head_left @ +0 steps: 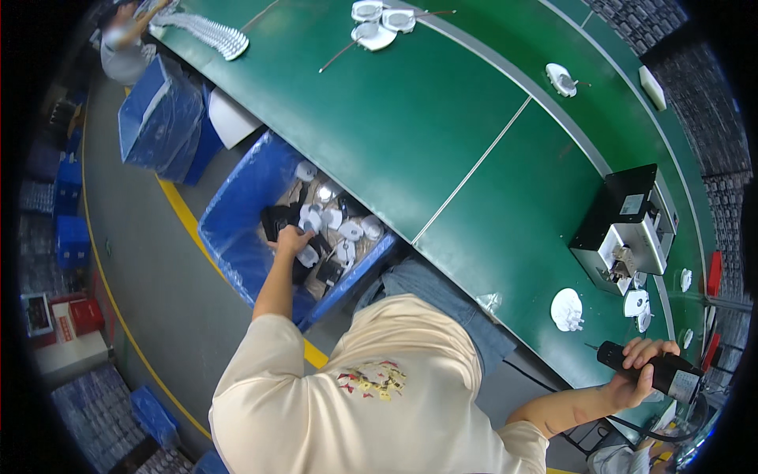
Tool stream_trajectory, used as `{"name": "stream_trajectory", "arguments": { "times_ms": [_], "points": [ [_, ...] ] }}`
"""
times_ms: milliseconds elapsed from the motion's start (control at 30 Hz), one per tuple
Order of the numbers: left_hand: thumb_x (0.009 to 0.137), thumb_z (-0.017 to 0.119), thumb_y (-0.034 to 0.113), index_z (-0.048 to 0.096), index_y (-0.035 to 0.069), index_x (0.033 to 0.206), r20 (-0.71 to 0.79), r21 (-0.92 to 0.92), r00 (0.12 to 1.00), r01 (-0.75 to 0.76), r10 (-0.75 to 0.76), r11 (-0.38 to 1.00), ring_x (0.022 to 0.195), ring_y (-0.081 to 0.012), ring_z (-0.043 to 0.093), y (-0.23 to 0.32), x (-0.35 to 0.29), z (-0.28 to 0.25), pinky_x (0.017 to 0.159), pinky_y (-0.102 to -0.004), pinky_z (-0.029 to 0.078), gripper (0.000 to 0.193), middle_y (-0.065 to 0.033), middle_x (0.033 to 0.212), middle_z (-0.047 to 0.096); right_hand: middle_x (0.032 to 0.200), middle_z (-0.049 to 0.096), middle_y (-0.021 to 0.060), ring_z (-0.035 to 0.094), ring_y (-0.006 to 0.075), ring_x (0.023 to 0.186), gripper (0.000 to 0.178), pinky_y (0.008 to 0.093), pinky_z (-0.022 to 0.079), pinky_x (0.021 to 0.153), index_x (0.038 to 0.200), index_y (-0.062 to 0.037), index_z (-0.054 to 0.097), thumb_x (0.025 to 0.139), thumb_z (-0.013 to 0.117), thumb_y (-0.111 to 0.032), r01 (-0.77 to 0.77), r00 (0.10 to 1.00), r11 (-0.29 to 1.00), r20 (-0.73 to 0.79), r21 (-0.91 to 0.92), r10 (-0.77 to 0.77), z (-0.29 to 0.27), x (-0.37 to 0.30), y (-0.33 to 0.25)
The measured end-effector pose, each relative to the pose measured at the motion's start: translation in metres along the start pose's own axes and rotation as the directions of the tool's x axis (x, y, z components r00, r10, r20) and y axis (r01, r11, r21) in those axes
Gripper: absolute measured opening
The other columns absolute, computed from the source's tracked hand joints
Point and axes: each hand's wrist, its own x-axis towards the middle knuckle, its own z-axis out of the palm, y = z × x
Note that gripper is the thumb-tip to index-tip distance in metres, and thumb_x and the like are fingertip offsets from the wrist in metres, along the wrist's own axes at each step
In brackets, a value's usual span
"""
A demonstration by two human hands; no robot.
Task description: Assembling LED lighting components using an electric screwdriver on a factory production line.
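My left arm reaches down into a blue plastic-lined bin. Among the loose parts inside, my left hand has its fingers closed, next to a white plastic part; what they grip, if anything, is too small to make out. On the right, my right hand is wrapped round a black electric screwdriver. Its thin bit points left over the green workbench. Near the bit, a round white plastic piece lies on the bench, with a few small white parts beyond it.
A black and silver machine stands at the bench's right. White discs with wires lie at the far side, and another white part sits on the raised strip. Beside the bench is a second blue bin; another person is at the far left.
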Motion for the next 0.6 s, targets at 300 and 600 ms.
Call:
{"name": "stream_trajectory", "arguments": {
  "times_ms": [300, 600],
  "points": [
    [0.08, 0.071, 0.027, 0.053, 0.0, 0.115, -0.918, -0.187, 0.353, -0.784, 0.177, 0.592, 0.106, -0.0265, 0.052, 0.169, 0.011, -0.257, 0.092, -0.0367, 0.041, 0.047, -0.0153, 0.113, 0.055, 0.066, 0.044, 0.0014, 0.041, 0.0113, 0.051, 0.047, 0.0279, 0.036, 0.056, 0.112, -0.0033, 0.046, 0.075, 0.068, -0.022, -0.01, 0.995, 1.0, -0.097, -0.011, 0.009, -0.003, 0.008, 0.005],
    [0.04, 0.067, 0.083, 0.032, 0.035, 0.142, -0.253, 0.228, 0.778, -0.53, 0.575, 0.817, 0.139, -0.0457, 0.0, 0.394, 0.119, -0.294, 0.095, -0.0795, 0.007, 0.118, -0.013, 0.154, 0.009, 0.064, 0.045, 0.002, 0.043, 0.0121, 0.049, 0.048, 0.0294, 0.039, 0.055, 0.111, -0.0026, 0.043, 0.075, 0.068, -0.023, -0.013, 0.991, 0.998, -0.13, -0.057, 0.005, -0.005, 0.013, 0.009]
  ]
}}
